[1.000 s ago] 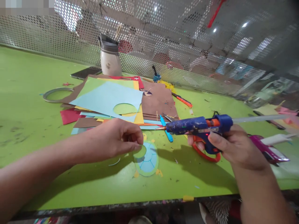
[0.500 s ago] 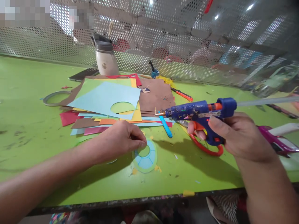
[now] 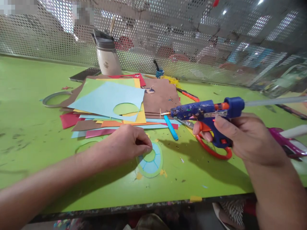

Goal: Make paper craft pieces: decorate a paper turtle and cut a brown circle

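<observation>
My right hand [image 3: 244, 137] grips a blue glue gun [image 3: 206, 113] held level above the green table [image 3: 28, 127], its nozzle pointing left and a clear glue stick sticking out behind. My left hand [image 3: 127, 143] is closed in a pinch, fingertips pressed on a small green paper circle at the top of a round blue-and-green paper piece [image 3: 151, 163] lying flat on the table. The gun's tip is apart from that piece, up and to the right of it.
A pile of coloured paper sheets [image 3: 115, 102] lies behind my left hand. Red-handled scissors [image 3: 213, 151], a blue pen [image 3: 171, 128], a tape ring [image 3: 56, 99], a phone [image 3: 85, 74], a white lidded jar [image 3: 106, 57] and a perforated metal screen [image 3: 168, 38] surround it.
My left hand has lowered its pinch onto the round paper piece. My right hand has lifted the glue gun slightly and shifted it a little to the right.
</observation>
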The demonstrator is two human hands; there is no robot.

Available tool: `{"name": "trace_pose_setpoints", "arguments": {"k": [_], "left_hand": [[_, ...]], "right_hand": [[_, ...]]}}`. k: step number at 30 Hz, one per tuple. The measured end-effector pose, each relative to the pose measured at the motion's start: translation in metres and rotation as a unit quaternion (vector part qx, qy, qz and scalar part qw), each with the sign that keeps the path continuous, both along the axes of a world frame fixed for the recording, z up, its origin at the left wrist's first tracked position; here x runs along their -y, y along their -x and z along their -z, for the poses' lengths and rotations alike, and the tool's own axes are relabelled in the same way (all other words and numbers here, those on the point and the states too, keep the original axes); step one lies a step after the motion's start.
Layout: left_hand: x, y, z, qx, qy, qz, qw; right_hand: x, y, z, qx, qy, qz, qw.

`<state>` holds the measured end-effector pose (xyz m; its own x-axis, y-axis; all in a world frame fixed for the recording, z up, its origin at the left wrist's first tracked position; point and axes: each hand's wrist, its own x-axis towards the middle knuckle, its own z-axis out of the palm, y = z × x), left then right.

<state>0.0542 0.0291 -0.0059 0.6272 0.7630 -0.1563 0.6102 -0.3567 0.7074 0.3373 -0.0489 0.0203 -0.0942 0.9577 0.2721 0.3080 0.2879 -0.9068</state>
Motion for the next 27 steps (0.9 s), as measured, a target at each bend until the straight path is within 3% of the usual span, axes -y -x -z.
{"name": "trace_pose_setpoints", "arguments": {"k": [15,27], "left_hand": [[0.0010,-0.0009,-0.0004,-0.027,-0.009,0.002,1.000],[0.0048,-0.0024,-0.0029,-0.046,-0.059,0.027,0.997]], "right_hand": [[0.0037,0.0003,-0.0012,0.003,-0.001,-0.006,1.000],[0.0049,0.0020,-0.0018,0.026,-0.007,-0.002,1.000]]}}
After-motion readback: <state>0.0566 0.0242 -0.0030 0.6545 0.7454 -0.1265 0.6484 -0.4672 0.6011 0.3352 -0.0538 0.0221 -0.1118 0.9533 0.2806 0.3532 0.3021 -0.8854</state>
